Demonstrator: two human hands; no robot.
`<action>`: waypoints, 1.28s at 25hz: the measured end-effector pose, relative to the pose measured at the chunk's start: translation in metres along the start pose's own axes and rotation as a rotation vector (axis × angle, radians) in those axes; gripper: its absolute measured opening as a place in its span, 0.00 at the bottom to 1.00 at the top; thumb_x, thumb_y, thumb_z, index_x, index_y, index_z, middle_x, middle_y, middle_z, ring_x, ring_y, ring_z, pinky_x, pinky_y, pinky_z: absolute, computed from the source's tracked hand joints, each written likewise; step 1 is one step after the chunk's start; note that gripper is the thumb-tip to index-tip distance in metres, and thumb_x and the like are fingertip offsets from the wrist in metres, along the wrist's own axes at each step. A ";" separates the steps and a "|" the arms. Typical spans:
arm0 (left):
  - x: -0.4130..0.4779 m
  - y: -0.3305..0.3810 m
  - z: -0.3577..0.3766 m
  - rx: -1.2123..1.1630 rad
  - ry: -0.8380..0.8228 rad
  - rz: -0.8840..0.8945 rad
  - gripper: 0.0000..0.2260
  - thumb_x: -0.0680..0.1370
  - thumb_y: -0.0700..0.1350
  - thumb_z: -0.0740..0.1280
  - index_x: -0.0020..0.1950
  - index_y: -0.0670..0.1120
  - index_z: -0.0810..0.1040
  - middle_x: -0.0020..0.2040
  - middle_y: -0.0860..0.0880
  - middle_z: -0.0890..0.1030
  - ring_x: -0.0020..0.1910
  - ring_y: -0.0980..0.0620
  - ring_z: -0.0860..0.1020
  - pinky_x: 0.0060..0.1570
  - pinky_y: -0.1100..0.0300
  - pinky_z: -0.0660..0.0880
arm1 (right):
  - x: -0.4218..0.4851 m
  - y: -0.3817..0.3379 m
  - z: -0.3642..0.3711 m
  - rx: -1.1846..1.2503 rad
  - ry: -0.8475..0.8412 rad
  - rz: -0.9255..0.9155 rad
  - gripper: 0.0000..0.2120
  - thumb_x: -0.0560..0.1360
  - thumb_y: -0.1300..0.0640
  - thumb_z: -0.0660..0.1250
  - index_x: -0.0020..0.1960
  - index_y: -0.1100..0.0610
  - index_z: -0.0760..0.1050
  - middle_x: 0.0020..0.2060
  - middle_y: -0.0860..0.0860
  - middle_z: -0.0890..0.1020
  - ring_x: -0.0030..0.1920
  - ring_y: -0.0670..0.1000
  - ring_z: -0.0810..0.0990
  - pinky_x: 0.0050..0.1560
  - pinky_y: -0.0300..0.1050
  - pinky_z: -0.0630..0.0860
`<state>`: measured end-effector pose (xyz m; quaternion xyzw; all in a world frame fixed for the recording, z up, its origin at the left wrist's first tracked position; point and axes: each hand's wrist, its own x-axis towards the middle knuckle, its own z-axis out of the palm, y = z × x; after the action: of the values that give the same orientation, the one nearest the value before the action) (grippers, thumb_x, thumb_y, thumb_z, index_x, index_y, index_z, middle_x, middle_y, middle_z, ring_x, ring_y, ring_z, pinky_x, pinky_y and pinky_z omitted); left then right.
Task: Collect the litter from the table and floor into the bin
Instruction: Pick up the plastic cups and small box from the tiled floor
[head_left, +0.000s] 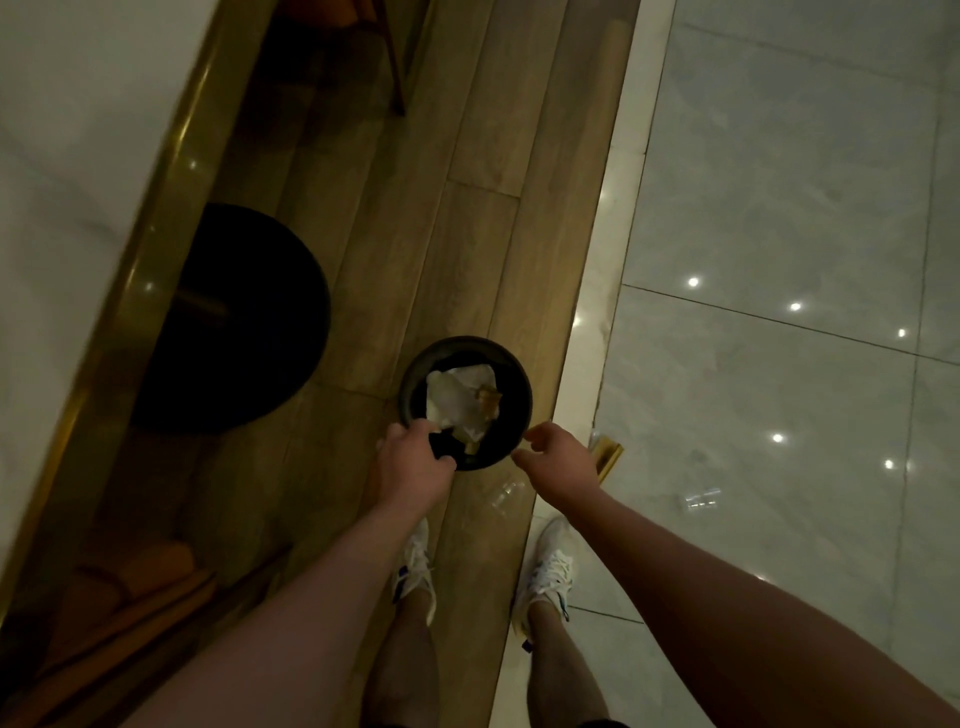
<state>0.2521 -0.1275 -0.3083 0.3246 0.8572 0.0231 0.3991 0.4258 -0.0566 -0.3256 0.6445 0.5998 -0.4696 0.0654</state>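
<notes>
Both bare arms reach down, left hand (415, 452) curled over the near rim of the small black bin (465, 402), looks like it's pinching the white paper (457, 397) inside. Right hand (558, 454) hovers loosely open, empty, beside the rim. Bin sits on the wooden floor (467, 234); clear plastic cups (701, 500) lie nearby.

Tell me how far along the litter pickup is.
Done: crumpled white paper lies in the round black bin. In hand: the left hand grips the bin's rim; the right hand hovers empty. Left: clear plastic cups and a gold wrapper on the floor.
</notes>
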 end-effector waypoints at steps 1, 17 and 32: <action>-0.001 0.001 0.001 0.026 -0.003 0.019 0.20 0.72 0.48 0.67 0.64 0.49 0.72 0.59 0.43 0.73 0.58 0.42 0.72 0.56 0.50 0.74 | -0.001 0.001 -0.001 -0.014 -0.005 0.002 0.19 0.73 0.50 0.70 0.63 0.54 0.75 0.56 0.51 0.82 0.49 0.49 0.80 0.45 0.44 0.79; -0.073 0.005 0.081 0.255 -0.180 0.144 0.22 0.73 0.50 0.66 0.67 0.50 0.70 0.63 0.45 0.73 0.59 0.44 0.74 0.56 0.50 0.75 | -0.093 0.151 -0.028 -0.152 -0.071 0.150 0.17 0.72 0.50 0.66 0.60 0.52 0.76 0.51 0.50 0.84 0.49 0.50 0.81 0.44 0.42 0.74; 0.018 -0.050 0.313 0.393 -0.216 0.302 0.21 0.75 0.49 0.67 0.67 0.51 0.71 0.59 0.44 0.76 0.55 0.44 0.77 0.52 0.52 0.76 | -0.007 0.383 0.043 -0.118 0.045 0.285 0.16 0.71 0.52 0.68 0.58 0.52 0.77 0.46 0.50 0.84 0.46 0.51 0.81 0.45 0.42 0.74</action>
<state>0.4353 -0.2257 -0.5476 0.5204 0.7397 -0.1191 0.4097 0.7235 -0.1931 -0.5281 0.7284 0.5302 -0.4050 0.1557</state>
